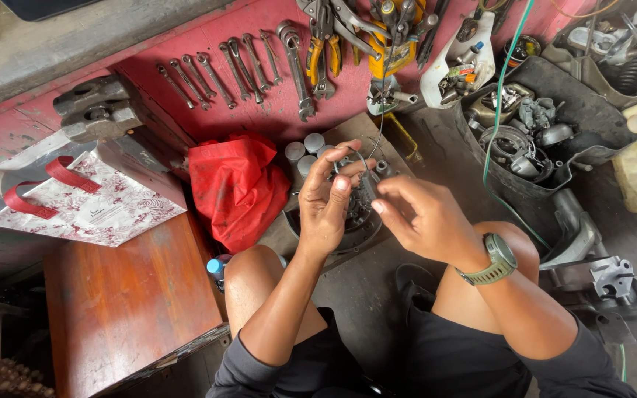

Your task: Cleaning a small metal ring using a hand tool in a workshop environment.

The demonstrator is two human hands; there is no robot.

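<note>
My left hand (pixel 327 197) is raised in front of me, its fingertips pinching a small dark metal part with a thin wire ring (pixel 359 171) looping off it. My right hand (pixel 422 214), an olive watch on its wrist, comes in from the right with fingertips touching the same part. Directly below the hands a round dark engine part (pixel 357 230) lies on the floor between my knees. Much of the small part is hidden by my fingers.
Several spanners (pixel 219 74) and pliers (pixel 320 55) lie on a red board. A red cloth (pixel 236 184), grey sockets (pixel 304 151), a patterned paper bag (pixel 86 199) and a wooden stool (pixel 130 302) sit left. A black tub of scrap parts (pixel 536 129) stands right.
</note>
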